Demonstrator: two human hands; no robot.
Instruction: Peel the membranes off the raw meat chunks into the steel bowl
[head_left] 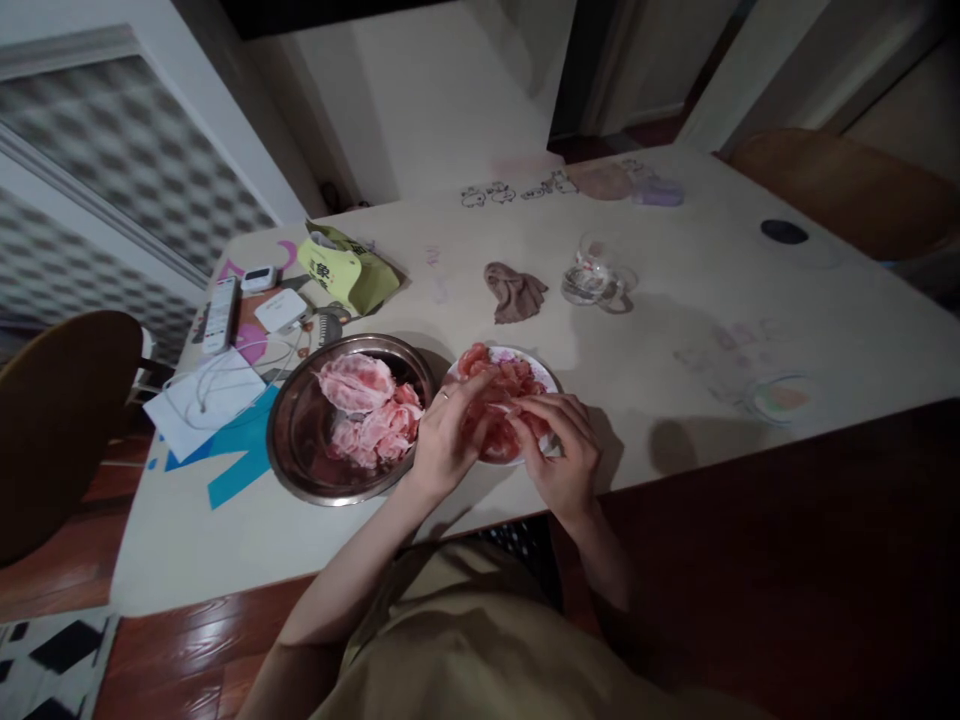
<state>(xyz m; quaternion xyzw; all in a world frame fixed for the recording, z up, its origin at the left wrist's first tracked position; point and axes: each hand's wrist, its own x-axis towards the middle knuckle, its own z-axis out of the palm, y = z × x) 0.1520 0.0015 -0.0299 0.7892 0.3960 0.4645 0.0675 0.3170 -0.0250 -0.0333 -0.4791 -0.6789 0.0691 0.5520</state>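
Pulp [526,376], half hidden, on a small plate [507,354]

Nearest to us, an olive-brown shirt [480,640] is cut off by the bottom edge, and both forearms reach up from it over the table [420,240]. Our left hand [448,432] and right hand [564,452] meet above the plate, fingers curled inward, with only a narrow gap between thumb and forefinger on each. A pale pink bit shows where the fingertips come together, but they hide one another, so we cannot tell which hand, if either, is closed on it. The hands cover much of the plate; we see red-pink pulp behind and between them, and a patterned rim.

Just left stands a metal bowl [274,440], its right side partly behind our left hand. In it lie a pale, thick-looking piece [356,383] and, lower, crumpled pink scraps [379,430]; where one scrap ends and another begins is hard to make out.

Beyond the plate a brown cloth [515,293] lies bunched, with a clear glass mug [592,283] to its right, the contents hard to read. Past the bowl, a green bag [349,270] stands creased, its lettering too blurred for us. Farther off, a black panel [315,12] is cropped by the top edge.
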